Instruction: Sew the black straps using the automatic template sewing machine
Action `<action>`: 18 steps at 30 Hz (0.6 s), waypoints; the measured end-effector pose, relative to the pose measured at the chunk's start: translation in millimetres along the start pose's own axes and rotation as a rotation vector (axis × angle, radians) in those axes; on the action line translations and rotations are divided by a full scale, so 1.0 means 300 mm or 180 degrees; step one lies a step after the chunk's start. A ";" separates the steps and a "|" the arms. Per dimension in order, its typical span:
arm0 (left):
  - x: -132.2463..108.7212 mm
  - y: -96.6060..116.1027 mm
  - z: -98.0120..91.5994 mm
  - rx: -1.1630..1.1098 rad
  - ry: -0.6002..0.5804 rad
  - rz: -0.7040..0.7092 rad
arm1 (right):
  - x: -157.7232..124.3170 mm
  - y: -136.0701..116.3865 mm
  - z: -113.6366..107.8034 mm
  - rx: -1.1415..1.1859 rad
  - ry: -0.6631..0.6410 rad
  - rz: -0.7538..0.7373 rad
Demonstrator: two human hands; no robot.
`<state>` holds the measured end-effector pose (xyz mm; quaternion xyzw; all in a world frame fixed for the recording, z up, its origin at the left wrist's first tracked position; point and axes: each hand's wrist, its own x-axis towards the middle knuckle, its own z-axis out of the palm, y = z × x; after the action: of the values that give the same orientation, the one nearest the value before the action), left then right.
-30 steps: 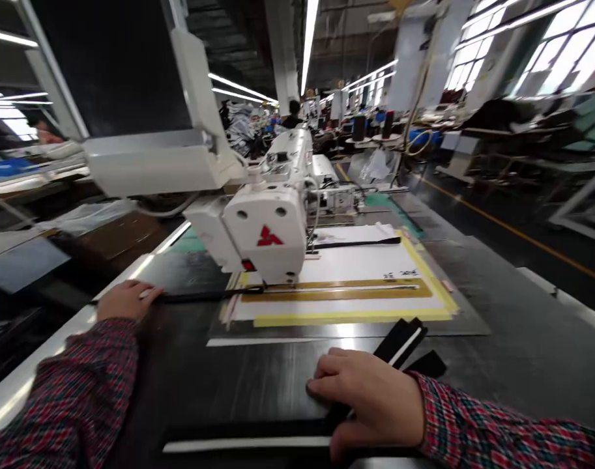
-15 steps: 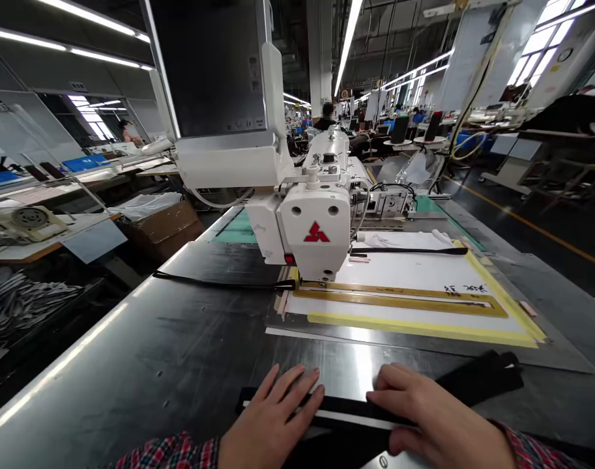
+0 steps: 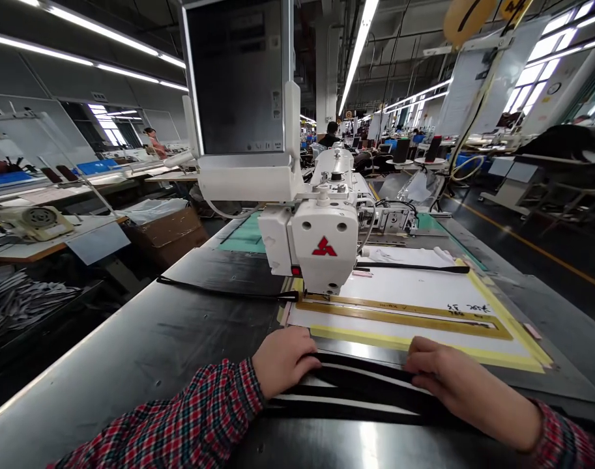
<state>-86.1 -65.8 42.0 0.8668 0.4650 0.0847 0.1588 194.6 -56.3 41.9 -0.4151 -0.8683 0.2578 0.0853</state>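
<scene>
My left hand [image 3: 283,361] is closed on the left part of a long black fabric strip [image 3: 363,363], thumb and fingers pinched together. Its right part is gripped by my right hand [image 3: 436,372], also closed. The strip has a white band along it and runs between the hands in front of the sewing template. More black fabric with white edging [image 3: 346,407] hangs or lies below it; exactly how the layers join is unclear. Just ahead is the white template sheet [image 3: 414,286], edged in yellow tape with a gold slotted frame [image 3: 399,314]. The white sewing machine head [image 3: 324,244] stands over its left end.
A thin black strip [image 3: 223,290] reaches left across the metal table [image 3: 189,365] from the needle area. Another black strip [image 3: 419,266] lies across the template's back. A dark screen [image 3: 236,85] is mounted above left. A cardboard box [image 3: 173,231] stands beyond the table's left edge.
Both hands have moved forward, bringing the black strip up near the template. My left hand, earlier spread flat on the strip, now pinches it. The camera view has tilted up slightly.
</scene>
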 end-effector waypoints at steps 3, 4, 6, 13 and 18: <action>0.055 0.016 -0.001 -0.0507 -0.0037 0.0048 | 0.068 -0.064 0.046 0.0063 0.0107 -0.0096; 0.073 0.016 -0.005 -0.0597 -0.0069 0.0080 | 0.091 -0.084 0.062 0.0090 0.0156 -0.0131; 0.098 -0.007 -0.027 -0.0631 -0.0128 0.0091 | 0.124 -0.095 0.070 0.0107 0.0240 -0.0170; 0.010 -0.194 -0.087 -0.0401 0.0342 -0.0419 | 0.157 0.162 -0.188 0.0024 -0.0439 0.0037; -0.087 -0.190 -0.079 -0.0322 -0.0302 -0.0334 | 0.298 0.208 -0.163 -0.0258 0.0125 -0.0149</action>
<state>-152.1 -53.4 44.1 0.8352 0.4969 0.0586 0.2285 197.5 63.2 45.3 -0.4027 -0.8857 0.2121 0.0915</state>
